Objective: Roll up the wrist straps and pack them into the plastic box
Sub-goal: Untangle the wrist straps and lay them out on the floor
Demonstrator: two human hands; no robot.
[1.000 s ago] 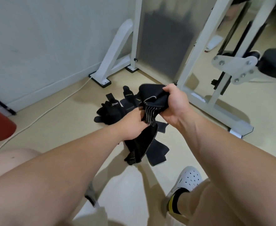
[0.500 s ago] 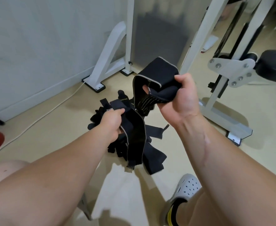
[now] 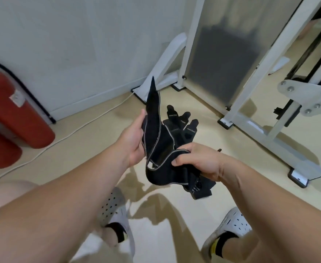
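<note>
The wrist strap (image 3: 156, 133) I hold hides the fingers of my left hand (image 3: 134, 143) and much of the strap pile (image 3: 186, 128) behind; the pile's tab lettering (image 3: 173, 115) is too blurred to read; the frame's left edge cuts off the fire extinguisher (image 3: 13, 111).

Nothing is showing clearly enough to be read in full. Short white lettering is standing on 3 black tabs (image 3: 173, 114) of the wrist straps (image 3: 187, 136) that are lying on the floor (image 3: 80, 149), 1 short line across each tab, but the letters are coming out too small and blurred to spell. A white label (image 3: 16, 98) is sitting on the side of the red fire extinguisher (image 3: 25, 122) at the left, and its print is showing only as grey marks that cannot be read.
</note>
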